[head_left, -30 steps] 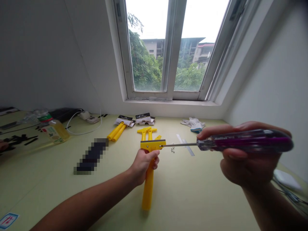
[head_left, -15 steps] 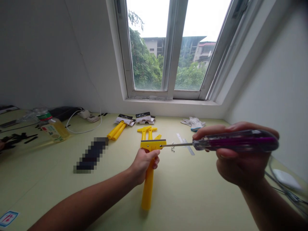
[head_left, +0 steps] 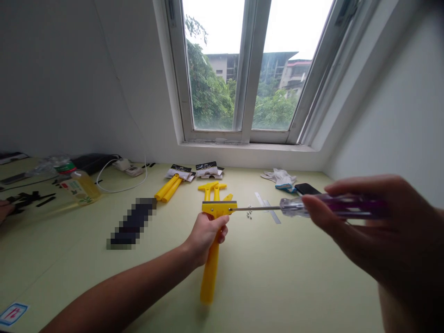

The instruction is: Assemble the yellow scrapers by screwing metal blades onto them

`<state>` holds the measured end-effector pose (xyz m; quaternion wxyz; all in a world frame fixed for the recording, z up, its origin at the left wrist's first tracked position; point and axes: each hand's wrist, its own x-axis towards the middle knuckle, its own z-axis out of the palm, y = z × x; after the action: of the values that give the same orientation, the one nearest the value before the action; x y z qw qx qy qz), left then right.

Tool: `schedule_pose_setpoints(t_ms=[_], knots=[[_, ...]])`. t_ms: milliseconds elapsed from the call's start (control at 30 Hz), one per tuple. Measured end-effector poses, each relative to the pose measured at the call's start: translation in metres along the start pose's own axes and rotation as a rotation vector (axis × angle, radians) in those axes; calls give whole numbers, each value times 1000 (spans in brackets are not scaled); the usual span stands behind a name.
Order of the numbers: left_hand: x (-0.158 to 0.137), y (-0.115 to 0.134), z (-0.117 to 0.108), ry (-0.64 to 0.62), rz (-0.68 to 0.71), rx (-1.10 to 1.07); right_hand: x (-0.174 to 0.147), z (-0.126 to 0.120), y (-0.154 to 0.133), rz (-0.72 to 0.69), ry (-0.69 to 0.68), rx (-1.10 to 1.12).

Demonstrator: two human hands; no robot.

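Note:
My left hand [head_left: 203,238] is wrapped round a yellow scraper [head_left: 209,277], just below its wide head. The head faces me, with a dark blade strip along the top and two screws showing. In my right hand [head_left: 391,236] is a screwdriver with a clear and purple handle [head_left: 294,207], thumb and fingers closed on it. Its thin shaft lies level, and the tip touches the screw on the head's right side. Behind the scraper head lie more yellow scrapers [head_left: 208,187], partly hidden. Several small screws [head_left: 249,212] and flat metal blades [head_left: 272,213] lie to the right.
Packaged yellow scrapers [head_left: 169,187] and card packs [head_left: 208,169] lie toward the window. White gloves [head_left: 279,176] and a dark phone-like object [head_left: 307,189] are at the back right. At left stand a bottle [head_left: 78,185], black strips [head_left: 31,200] and another person's hand [head_left: 5,208].
My right hand has rolled round the screwdriver handle, bringing the thumb to the front. The scraper has shifted slightly left, its lower end swinging left.

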<state>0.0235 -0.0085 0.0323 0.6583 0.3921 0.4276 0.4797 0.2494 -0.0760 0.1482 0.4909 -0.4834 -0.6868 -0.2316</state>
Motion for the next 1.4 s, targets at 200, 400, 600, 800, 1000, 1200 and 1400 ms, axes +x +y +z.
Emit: schedule_pose_setpoints(t_ms=[200, 400, 600, 800, 1000, 1200, 1400], knots=[[10, 7, -6, 82, 71, -16, 1, 12, -1, -28, -256, 335], [17, 17, -13, 132, 157, 3, -2, 19, -4, -6, -157, 249], [25, 11, -17, 130, 165, 23, 1, 26, 6, -56, -89, 140], [24, 11, -17, 139, 185, 38, 5, 20, 11, -72, -288, 211], [18, 13, -12, 99, 158, 48, 5, 12, 8, -85, -302, 156], [17, 14, -11, 67, 136, 34, 3, 11, 1, -114, -67, -2], [19, 12, -11, 79, 158, 30, 3, 9, 3, -248, -194, 80]])
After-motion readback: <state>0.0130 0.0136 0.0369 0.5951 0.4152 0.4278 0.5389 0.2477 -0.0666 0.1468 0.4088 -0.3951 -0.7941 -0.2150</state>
